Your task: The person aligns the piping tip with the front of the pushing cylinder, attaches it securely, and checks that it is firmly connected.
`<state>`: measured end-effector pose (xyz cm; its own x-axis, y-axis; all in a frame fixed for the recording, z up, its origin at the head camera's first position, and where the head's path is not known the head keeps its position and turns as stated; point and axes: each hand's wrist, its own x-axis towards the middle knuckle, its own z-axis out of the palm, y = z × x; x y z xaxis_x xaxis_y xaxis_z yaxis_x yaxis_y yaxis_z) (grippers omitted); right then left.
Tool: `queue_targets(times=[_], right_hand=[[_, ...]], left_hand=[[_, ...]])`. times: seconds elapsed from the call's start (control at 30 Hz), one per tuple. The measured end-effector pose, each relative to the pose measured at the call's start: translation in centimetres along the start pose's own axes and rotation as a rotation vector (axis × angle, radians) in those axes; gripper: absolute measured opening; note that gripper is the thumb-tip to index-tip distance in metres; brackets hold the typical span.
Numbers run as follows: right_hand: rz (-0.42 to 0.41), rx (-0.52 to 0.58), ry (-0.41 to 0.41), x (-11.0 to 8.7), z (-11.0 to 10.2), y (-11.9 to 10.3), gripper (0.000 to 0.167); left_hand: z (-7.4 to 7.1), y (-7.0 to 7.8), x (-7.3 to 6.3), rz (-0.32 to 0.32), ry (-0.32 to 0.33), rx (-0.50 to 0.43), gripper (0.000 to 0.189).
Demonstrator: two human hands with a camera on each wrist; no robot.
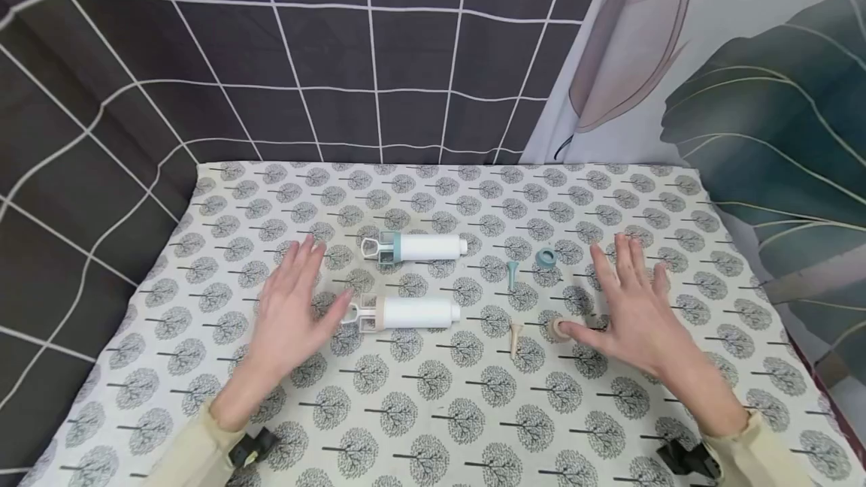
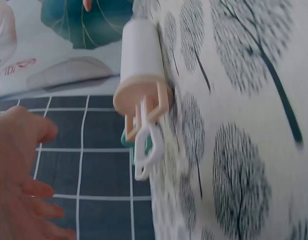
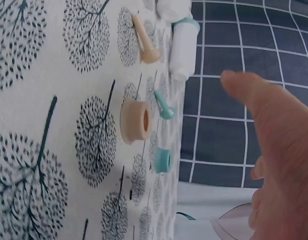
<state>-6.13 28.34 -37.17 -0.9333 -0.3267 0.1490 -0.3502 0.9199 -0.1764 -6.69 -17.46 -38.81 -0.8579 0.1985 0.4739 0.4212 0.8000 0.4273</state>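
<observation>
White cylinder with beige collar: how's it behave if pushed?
The white cylinder may roll sideways: round, lying on its side. Its beige prongs could check that, jutting from one end. Likely stiff, judging by its smooth, plastic-looking surface.

We see a white, peach-collared syringe (image 1: pixel 418 313) lying flat, collared end left; well right, a peach ring (image 3: pixel 132 122) seems to sit hole-up.

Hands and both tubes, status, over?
Left hand, right hand open, empty. Beige-collared tube, teal-collared tube on cloth. Right hand partly hides beige ring, head view.
</observation>
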Motion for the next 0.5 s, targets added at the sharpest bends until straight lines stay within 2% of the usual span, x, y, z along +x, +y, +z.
queue_targets(times=[0.13,0.23,0.33,0.43,0.5], right_hand=[[-0.046,0.05,0.052,-0.4,0.2,0.1,0.106],[-0.086,0.106,0.125,-0.6,0.3,0.1,0.087],[-0.124,0.166,0.195,-0.8,0.5,0.1,0.067],[-0.147,0.205,0.231,-1.0,0.7,0.1,0.054],[-0.154,0.228,0.242,-1.1,0.9,0.1,0.049]], left_hand=[[1.6,0.9,0.6,0.132,0.196,-0.169,0.049],[3.0,2.2,1.0,0.169,0.246,-0.298,0.035],[4.4,4.1,1.2,0.156,0.206,-0.442,0.028],[5.8,6.1,1.0,0.117,0.115,-0.576,0.024],[6.6,7.2,0.8,0.085,0.044,-0.631,0.023]])
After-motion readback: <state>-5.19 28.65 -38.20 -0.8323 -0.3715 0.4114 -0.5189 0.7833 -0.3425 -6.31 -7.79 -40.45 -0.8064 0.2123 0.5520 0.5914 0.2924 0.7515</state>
